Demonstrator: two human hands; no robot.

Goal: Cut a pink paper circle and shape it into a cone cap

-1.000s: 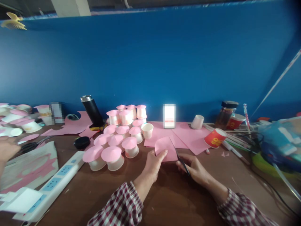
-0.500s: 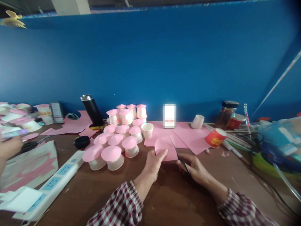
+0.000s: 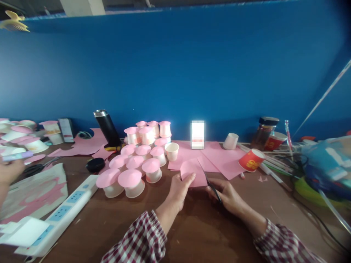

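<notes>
My left hand (image 3: 179, 190) pinches the lower left edge of a small pink paper piece (image 3: 195, 171) with a rounded top, held just above the brown table (image 3: 197, 226). My right hand (image 3: 226, 195) grips black scissors (image 3: 212, 187), whose blades meet the right edge of that paper. Both sleeves are red and white plaid. Left of my hands stand several upturned white cups with pink paper tops (image 3: 131, 180).
Pink sheets (image 3: 219, 157) lie behind my hands. A red cup (image 3: 251, 160) lies tipped at the right, near a jar (image 3: 264, 133) and straws. A white power strip (image 3: 68, 204) runs at the left. Another person's hand (image 3: 9, 171) holds a pen at the far left. A black flask (image 3: 107, 128) leans by the blue wall.
My hands, the paper and the scissors have stayed almost still. The other person's hand at the far left has risen a little and now holds a pen.
</notes>
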